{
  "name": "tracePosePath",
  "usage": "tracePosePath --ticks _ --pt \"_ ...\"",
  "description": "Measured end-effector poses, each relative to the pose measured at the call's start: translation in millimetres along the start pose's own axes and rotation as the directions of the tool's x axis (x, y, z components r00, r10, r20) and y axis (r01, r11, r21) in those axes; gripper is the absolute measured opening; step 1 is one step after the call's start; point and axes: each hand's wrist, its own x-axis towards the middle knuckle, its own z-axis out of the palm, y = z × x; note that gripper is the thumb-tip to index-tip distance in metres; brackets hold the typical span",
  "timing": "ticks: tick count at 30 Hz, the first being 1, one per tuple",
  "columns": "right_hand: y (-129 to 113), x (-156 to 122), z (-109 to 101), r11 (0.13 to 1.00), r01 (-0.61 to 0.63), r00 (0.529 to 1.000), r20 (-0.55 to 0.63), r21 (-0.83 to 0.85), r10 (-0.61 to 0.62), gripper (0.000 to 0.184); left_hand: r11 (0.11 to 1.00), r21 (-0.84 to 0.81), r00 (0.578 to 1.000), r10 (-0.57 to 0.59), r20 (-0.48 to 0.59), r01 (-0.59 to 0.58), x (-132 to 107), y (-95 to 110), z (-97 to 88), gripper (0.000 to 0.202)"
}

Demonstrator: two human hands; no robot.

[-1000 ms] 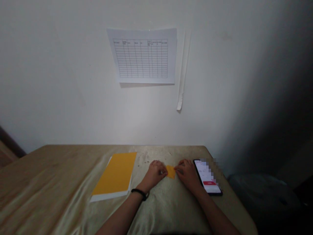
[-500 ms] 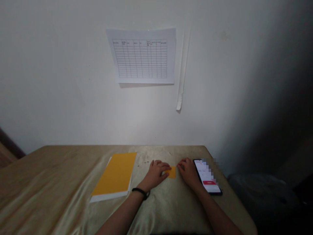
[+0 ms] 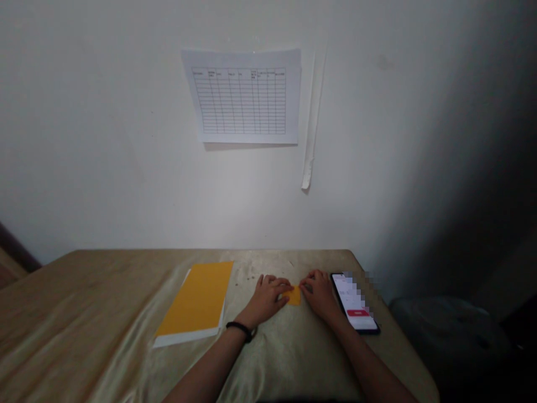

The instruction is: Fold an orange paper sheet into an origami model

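A small square of orange-yellow paper (image 3: 295, 296) lies on the cloth-covered table between my two hands. My left hand (image 3: 268, 299), with a black band at the wrist, grips its left side between thumb and fingers, covering part of it. At the paper's upper right corner, the thumb and fingertips of my right hand (image 3: 319, 291) close together and touch the edge. My fingers hide the exact contact there.
Left of my hands, a larger orange-yellow sheet (image 3: 197, 296) rests on white paper (image 3: 184, 338). A phone (image 3: 356, 308) with a lit screen lies right of my right hand. Behind the table (image 3: 138, 268), a printed chart (image 3: 245, 101) hangs on the wall.
My right hand has moved slightly left, and its fingertips have come onto the edge of the small paper. My left hand stays in place on the paper.
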Motion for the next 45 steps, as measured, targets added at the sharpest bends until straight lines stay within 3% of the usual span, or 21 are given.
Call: tracePosePath --ticks 24,30,36,45 --pt "3 -21 -6 0.984 0.092 0.992 0.075 0.152 -0.104 0.007 0.998 -0.004 0.998 -0.055 0.026 0.055 -2 0 1.9 0.037" --pt "5 -15 -2 0.981 0.061 0.996 0.051 0.182 -0.071 0.008 0.998 -0.004 0.998 -0.058 0.034 0.058 -2 1 -0.7 0.037" --pt "6 -5 -1 0.995 -0.039 0.999 -0.026 0.096 0.041 0.015 0.999 0.004 0.998 -0.051 0.03 0.051 -1 -1 2.1 0.036" --pt "5 -3 3 0.997 -0.067 0.998 -0.017 0.027 0.068 0.017 0.998 0.003 0.997 -0.064 0.044 0.064 -1 3 -2.0 0.036"
